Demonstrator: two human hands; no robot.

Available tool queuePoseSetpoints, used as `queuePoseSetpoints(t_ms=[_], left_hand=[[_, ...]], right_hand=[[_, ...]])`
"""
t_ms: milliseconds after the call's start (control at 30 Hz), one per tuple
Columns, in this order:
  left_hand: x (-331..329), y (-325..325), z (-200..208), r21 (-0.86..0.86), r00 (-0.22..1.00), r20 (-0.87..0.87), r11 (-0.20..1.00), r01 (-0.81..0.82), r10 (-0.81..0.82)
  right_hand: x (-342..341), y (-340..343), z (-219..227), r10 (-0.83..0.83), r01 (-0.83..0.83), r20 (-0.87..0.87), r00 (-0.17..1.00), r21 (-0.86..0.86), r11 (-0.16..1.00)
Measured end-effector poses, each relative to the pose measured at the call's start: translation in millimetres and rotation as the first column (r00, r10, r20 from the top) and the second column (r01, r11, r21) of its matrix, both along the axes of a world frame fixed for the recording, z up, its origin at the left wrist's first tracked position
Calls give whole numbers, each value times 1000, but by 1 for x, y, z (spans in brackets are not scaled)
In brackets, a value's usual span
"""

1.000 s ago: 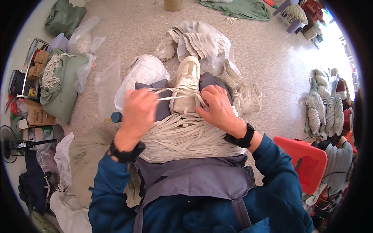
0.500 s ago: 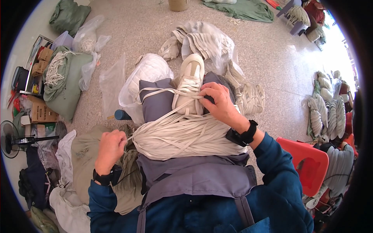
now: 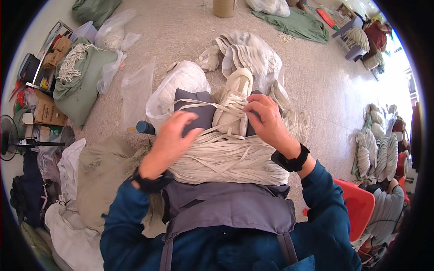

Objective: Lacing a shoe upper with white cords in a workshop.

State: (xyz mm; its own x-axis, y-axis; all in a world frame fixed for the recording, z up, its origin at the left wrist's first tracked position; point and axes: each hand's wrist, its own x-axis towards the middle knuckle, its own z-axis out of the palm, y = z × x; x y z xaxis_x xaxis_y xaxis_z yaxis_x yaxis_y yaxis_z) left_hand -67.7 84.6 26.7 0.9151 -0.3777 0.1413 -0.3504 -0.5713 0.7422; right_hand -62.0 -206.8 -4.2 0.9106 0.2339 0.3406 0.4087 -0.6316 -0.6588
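One released left grip (image 3: 169, 143), fingers spread | right grip (image 3: 270, 123) at right side of beige sneaker (image 3: 233, 103), pinch cannot be told | sneaker toe-away, beside grey cloth (image 3: 192, 95), beyond lace bundle (image 3: 226, 158) | risk: loose lace (image 3: 199, 105) could tangle if dropped among bundle strands | earlier: left grip clenched off bundle's left end

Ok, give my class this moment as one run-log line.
left hand: open, over lace bundle | right hand: beside shoe, grip unclear | shoe: toe pointing away
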Motion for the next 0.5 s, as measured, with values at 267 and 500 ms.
queuePoseSetpoints(t_ms=[267,500], left_hand=[[30,-64,-51,-29,995,93,999,-24,27],[36,-68,-62,-209,995,-49,973,-95,86]], right_hand=[[2,38,1,139,-108,75,987,-314,943],[16,55,-15,63,-14,149,987,-312,950]])
